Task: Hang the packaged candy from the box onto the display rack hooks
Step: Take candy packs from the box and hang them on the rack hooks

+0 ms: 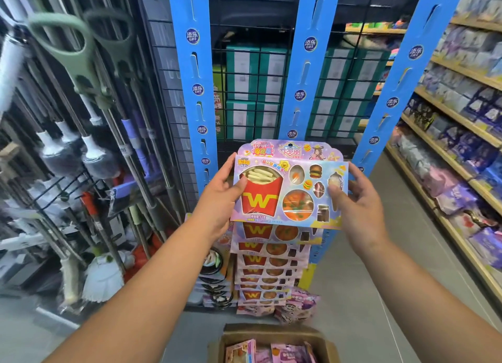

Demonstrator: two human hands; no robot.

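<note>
Between the blue uprights of the display rack (300, 72): I hold one candy pack (288, 191) up in front of the middle strip. It faces me, just above a column of hung packs (267, 256) of the same kind.
Candy pack: a pastel card with a red fries carton, a bowl and small burger shapes under clear blisters. Its header card points up.
Left hand (217, 199): grips the pack's left edge, with the thumb laid over the front and the fingers (229, 163) wrapped behind.
Right hand (358, 199): pinches the right edge, thumb on the front, the other fingers curled round the back.
Box (271, 332): open cardboard on the floor at the bottom edge of my view, below my arms. More pink packs lie inside.
Hooks: hidden behind the pack, so I cannot tell whether the header is on one yet.
Step in hand: as I read it, lining the header's hang hole up with a free hook above the column. Many packs already hang and the box is not empty, so the job looks well along but unfinished.
Next move calls for: keeping the pack level, pushing the header squarely onto the hook, then letting go with both hands only once it hangs.
Surroundings: mops (100, 159) hang to the left, and shelves (459, 123) of purple goods run along the right.
</note>
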